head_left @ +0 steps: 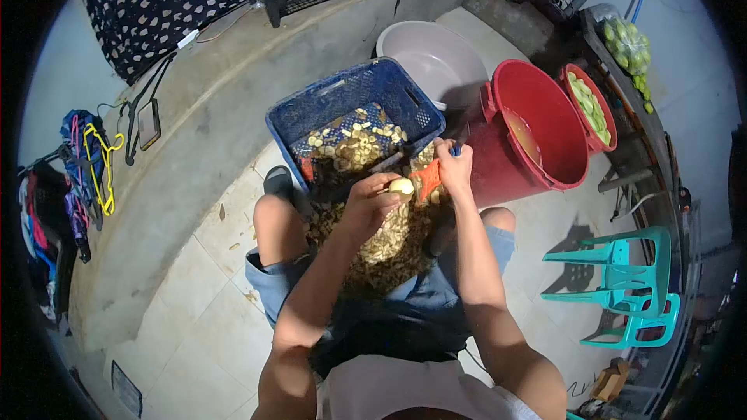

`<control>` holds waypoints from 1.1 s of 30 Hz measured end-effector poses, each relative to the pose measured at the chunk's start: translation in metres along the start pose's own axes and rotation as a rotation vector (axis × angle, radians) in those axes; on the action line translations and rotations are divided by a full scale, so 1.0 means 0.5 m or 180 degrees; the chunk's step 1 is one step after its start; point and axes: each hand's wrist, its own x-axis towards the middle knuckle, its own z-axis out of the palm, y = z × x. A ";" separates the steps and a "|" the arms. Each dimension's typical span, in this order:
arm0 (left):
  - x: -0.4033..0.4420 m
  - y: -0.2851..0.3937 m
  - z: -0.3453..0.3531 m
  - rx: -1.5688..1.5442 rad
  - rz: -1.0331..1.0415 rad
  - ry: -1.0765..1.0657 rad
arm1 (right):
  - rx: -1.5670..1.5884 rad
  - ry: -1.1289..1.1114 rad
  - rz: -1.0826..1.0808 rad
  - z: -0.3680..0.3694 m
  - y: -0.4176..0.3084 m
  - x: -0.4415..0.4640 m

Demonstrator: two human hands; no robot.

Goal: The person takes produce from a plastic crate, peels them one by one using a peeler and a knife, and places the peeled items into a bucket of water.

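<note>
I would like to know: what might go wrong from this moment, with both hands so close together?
The orange tool in the right hand is very near the left hand; if it has a sharp edge, a slip might cut that hand.
The pale piece sits toward the fingertips, so it could drop into the heap of scraps below.
The red bucket stands near the right arm and might get bumped.

From my end of the feed, I can make out no legible text, label, brand, number or sign.
</note>
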 end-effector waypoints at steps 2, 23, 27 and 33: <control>0.006 -0.010 -0.004 0.0238 0.0138 -0.0047 | -0.0070 -0.0059 -0.0183 0.008 -0.011 -0.003; 0.008 -0.023 -0.015 0.0443 0.0218 -0.0540 | -0.0331 0.0018 -0.0213 -0.015 0.014 0.002; -0.003 -0.004 -0.015 -0.0258 0.0250 -0.0740 | 0.0061 0.0057 -0.0133 -0.014 0.015 0.012; 0.013 -0.024 -0.033 0.0535 0.0312 -0.0570 | 0.0027 -0.0125 -0.0154 -0.022 -0.050 -0.029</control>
